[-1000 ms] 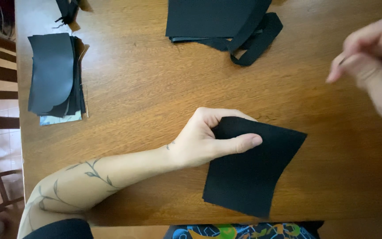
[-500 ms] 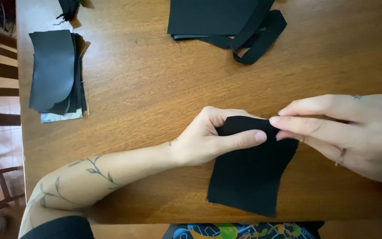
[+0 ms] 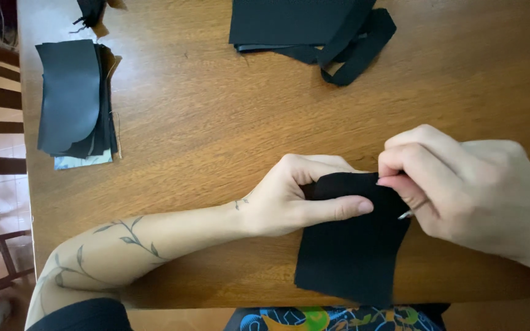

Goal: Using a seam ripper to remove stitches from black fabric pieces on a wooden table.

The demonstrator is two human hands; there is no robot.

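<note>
while pinched: black cloth (image 3: 351,257), both hands

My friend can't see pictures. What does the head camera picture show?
Two bare hands work on a black fabric piece at the near edge of a wooden table: the left hand pins it down while the right hand pinches its top edge. A stack of dark cut pieces lies far left, more black fabric at the top.

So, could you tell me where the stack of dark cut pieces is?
In the head view, the stack of dark cut pieces lies at the wooden table's far left edge, well away from both hands.
</note>
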